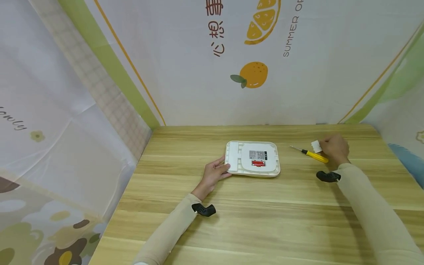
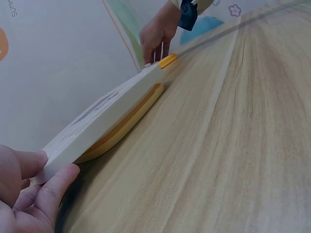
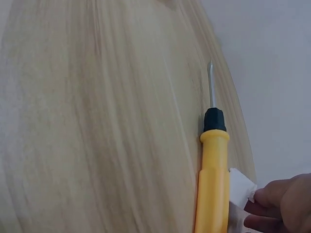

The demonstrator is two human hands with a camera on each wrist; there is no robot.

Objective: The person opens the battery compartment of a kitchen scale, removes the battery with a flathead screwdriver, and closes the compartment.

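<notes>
A flat white device [image 1: 236, 156] with rounded corners shows a label and an open battery compartment with red batteries [image 1: 258, 163]. My left hand [image 1: 213, 173] pinches its left edge, the thumb on top and fingers beneath. In the left wrist view the device [image 2: 104, 114] is slightly tilted, with a yellow part under it. At the right, my right hand [image 1: 336, 148] pinches a small white battery cover [image 1: 316, 146] close to the tabletop. Just beside that cover lies a screwdriver [image 1: 314, 156] with a yellow handle, its tip towards the device.
The wooden table [image 1: 251, 221] reaches back to a white curtain [image 1: 298, 92] printed with oranges. More printed cloth [image 1: 66, 147] hangs along the left side. Black wrist mounts [image 1: 203, 210] sit on both sleeves.
</notes>
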